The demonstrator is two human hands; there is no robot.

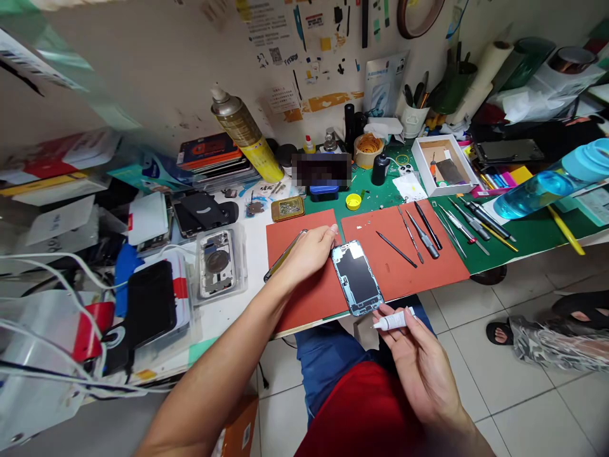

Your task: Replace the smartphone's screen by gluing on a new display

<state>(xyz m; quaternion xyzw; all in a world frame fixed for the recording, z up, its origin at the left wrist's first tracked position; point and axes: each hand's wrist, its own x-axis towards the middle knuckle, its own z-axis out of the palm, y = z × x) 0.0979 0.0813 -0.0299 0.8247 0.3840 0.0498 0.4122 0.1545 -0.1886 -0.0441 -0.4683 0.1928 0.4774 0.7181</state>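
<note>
A phone screen [358, 277] lies tilted near the front edge of the red mats, its inner side up, showing a black panel with blue edges. My left hand [314, 251] is closed at its upper left corner, gripping the edge; some fingertips are hidden. Between the thumb and fingers of my right hand [423, 362] is a small white glue tube [394, 320], its nozzle pointing left. The right fingertips come close to the screen's lower end. Partly under my left wrist, a phone body [284, 257] rests on the left mat [309, 298].
Tweezers and pen-like tools [423, 235] lie right of the screen. Behind are a yellow cap [353, 202], a small tin [288, 208] and a white box [445, 166]. A blue bottle [547, 184] leans at right. Phones, an opened phone shell [216, 263] and white cables [57, 273] crowd the left.
</note>
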